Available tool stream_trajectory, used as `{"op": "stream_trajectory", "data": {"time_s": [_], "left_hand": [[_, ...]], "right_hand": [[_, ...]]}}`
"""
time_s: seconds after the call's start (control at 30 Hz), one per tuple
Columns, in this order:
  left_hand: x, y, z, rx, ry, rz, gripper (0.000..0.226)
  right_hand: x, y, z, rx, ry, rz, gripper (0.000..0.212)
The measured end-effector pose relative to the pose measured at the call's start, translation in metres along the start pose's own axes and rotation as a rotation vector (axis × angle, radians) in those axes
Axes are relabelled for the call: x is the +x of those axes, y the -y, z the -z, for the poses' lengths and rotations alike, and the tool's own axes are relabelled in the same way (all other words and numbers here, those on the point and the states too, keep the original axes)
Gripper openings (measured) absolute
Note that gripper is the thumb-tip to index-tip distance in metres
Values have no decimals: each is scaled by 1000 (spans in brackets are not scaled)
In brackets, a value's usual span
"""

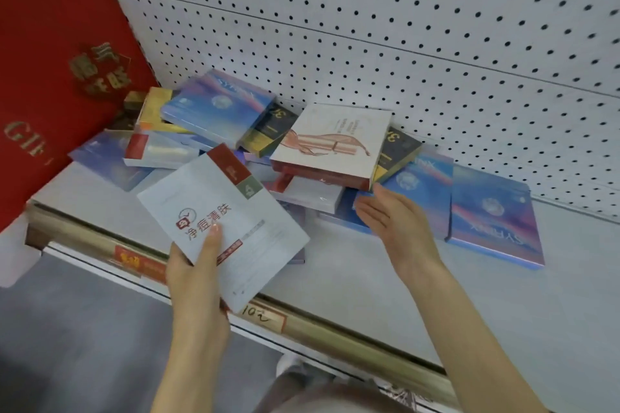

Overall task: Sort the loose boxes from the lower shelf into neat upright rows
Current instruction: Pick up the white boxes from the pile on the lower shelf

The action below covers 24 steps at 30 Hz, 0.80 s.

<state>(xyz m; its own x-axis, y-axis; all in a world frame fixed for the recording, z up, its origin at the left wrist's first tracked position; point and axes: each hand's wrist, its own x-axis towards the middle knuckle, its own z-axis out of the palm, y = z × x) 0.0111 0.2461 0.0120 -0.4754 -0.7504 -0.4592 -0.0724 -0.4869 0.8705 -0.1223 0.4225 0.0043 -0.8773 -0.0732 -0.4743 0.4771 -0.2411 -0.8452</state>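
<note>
Sorting loose boxes (214, 104), heaped flat at the back-left of the shelf (436, 295). The left hand (198, 265) pinches a white box (228, 211), tilted over the shelf edge. The right hand (392, 218), fingers spread and empty, is nearer the heap, at the near corner of a cream box (335, 141).

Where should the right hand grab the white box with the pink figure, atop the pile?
By its near right corner, from the front: the white box lies tilted on the pile, that corner juts forward, and the right hand is just below it.
</note>
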Motion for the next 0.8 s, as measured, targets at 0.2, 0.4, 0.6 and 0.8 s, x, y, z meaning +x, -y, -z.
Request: {"op": "stream_trajectory", "data": {"time_s": [0.2,0.4,0.6,0.8], "left_hand": [[9,5,17,42,17,74,19],[13,15,24,119,56,111,17],[-10,23,25,163,92,96,11],[-76,40,-2,198,266,62,33]], "right_hand": [[11,-2,-40,284,-52,-72,33],[9,-9,-56,325,-194,9,25],[-51,-5,14,217,-160,197,10],[-129,8,122,321,-35,264,21]]}}
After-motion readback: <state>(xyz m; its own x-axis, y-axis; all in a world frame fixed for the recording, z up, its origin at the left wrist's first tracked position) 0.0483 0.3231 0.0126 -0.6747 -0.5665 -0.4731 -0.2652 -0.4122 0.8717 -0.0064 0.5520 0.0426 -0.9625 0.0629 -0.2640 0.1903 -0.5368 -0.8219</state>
